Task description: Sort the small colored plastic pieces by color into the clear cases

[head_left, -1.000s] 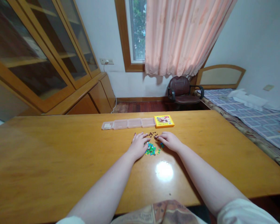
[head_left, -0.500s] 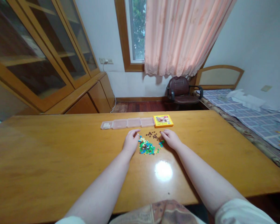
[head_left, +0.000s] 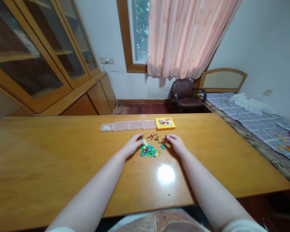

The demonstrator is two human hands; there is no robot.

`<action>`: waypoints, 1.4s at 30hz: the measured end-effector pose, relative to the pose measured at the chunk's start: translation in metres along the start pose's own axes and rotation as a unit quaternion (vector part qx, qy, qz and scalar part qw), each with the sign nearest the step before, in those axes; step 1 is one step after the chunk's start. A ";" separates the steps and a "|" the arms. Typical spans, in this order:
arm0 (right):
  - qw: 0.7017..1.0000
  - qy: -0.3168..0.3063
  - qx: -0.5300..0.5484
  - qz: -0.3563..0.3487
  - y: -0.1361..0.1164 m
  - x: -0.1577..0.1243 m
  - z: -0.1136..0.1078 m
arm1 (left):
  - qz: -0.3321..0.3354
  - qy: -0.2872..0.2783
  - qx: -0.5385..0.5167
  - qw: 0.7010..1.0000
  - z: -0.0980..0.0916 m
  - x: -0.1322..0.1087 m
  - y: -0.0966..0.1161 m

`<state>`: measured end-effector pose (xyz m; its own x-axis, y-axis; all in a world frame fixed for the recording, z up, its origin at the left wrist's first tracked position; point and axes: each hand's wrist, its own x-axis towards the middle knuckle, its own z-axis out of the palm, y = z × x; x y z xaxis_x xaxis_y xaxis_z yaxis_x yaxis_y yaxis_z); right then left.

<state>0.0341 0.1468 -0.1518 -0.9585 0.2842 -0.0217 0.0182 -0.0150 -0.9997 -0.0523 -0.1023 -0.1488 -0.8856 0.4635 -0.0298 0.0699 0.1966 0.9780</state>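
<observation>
1. In the head view, a pile of small bricks [head_left: 148,150] is lying on the glossy wooden table [head_left: 62,154], its hard little blocks showing green, blue, white and yellow.
2. The left hand [head_left: 132,144] is resting at the pile's left edge, half open, fingers reaching forward apart from the thumb; whether it is touching a brick, I cannot tell.
3. The right hand [head_left: 176,142] is curling its fingers inward, fingertips close together beside the loose brown bricks [head_left: 151,137]; whether they are pinching anything, I cannot tell.
4. A few blue-green bricks [head_left: 162,147] are sitting between the pile and the right hand.
5. Beyond, a row of clear plastic trays [head_left: 134,125], shallow and rectangular, is running up to a flat yellow box [head_left: 165,123], whose print is too small to read.
6. Pleated pink curtain fabric [head_left: 178,38] is hanging over part of the window [head_left: 140,32]; the frame is cutting off its top.
7. The table is hiding the base of the brown padded chair [head_left: 182,90].
</observation>
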 end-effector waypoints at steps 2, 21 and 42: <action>1.000 -0.018 -0.006 -0.013 -0.001 -0.007 0.002 | 0.010 -0.021 -0.028 0.999 -0.008 -0.006 0.004; 0.986 -0.139 -0.087 0.009 -0.012 -0.035 0.039 | 0.041 0.126 -0.155 0.979 -0.018 0.003 -0.005; 0.992 -0.023 0.118 0.045 0.001 -0.022 0.082 | 0.037 0.139 -0.158 0.977 -0.016 0.005 -0.011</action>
<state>0.0319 0.0615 -0.1514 -0.9679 0.2279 -0.1057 0.0432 -0.2636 -0.9637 -0.0651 -0.1157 -0.1564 -0.9769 0.2057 0.0571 0.0316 -0.1252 0.9916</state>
